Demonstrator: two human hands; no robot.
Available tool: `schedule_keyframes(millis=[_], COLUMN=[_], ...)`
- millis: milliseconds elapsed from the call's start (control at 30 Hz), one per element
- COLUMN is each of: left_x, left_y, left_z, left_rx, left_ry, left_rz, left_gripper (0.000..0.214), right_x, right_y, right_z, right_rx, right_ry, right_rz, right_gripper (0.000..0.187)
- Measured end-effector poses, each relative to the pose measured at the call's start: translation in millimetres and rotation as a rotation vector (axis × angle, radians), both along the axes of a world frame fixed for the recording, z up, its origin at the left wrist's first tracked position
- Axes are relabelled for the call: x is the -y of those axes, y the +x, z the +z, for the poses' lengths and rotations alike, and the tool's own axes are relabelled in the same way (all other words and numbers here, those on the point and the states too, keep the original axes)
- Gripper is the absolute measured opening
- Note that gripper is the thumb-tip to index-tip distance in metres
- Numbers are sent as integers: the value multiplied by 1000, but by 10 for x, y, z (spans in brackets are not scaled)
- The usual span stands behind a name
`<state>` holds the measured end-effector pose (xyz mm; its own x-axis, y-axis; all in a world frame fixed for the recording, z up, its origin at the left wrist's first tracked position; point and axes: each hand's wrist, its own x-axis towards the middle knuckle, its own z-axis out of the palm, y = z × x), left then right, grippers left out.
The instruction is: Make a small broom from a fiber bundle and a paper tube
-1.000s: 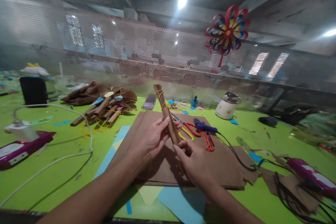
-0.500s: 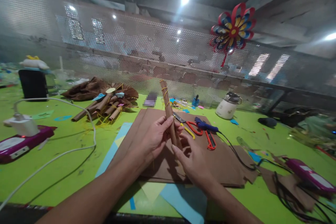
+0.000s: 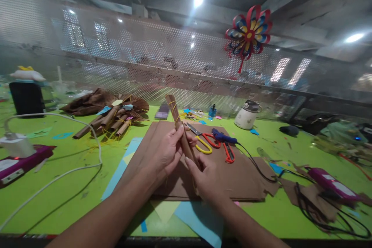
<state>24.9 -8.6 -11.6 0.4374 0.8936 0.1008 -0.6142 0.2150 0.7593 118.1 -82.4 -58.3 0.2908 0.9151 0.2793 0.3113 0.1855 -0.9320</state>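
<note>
A rolled brown paper tube (image 3: 174, 113), wound with yellow string near its top, is held tilted to the left above a stack of brown cardboard sheets (image 3: 244, 186). My left hand (image 3: 170, 149) closes round its middle, with the thumb along the front. Lower down, my right hand (image 3: 205, 174) grips the tube near its bottom end, which the fingers partly hide. Just beyond the hands, scissors (image 3: 205, 145) with one red and one yellow handle, a blue glue gun (image 3: 223, 136) and a red cutter (image 3: 229, 153) lie on the cardboard.
Similar tubes (image 3: 112, 120) with string lie in a pile at the left. A white kettle (image 3: 247, 115) stands at the back right. Purple power strips (image 3: 331, 182) with cables lie on both sides. Blue paper (image 3: 200, 221) is at the front edge.
The tube leans further left, and its top is lower. My right hand has closed more firmly round the lower part. The whole view has shifted slightly.
</note>
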Motion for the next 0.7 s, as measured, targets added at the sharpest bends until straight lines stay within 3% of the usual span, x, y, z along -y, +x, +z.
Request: schedule_keyframes(millis=[100,233,367,533,700], left_x=[-19,-95,-196,-261,-291], left_y=[21,4,-49,-111,-188], left_z=[-20,-70,-110,-91,11], left_rx=[12,-13,-51,-94,-87], left_ry=[-17,-15,-55,-130,-144], left_rz=[26,19,92,149,173], left_gripper=[16,20,21,23,23], right_x=[18,6,10,95,313], right_y=[-38,-91,-155,-302,-369], right_z=[-71,-33,48,-2,-83], right_rx=[51,63,294,621,876], right_ry=[13,-29,62,-59,-110], right_rz=[66,215,147,31,114], right_gripper=[27,32,33,33,36])
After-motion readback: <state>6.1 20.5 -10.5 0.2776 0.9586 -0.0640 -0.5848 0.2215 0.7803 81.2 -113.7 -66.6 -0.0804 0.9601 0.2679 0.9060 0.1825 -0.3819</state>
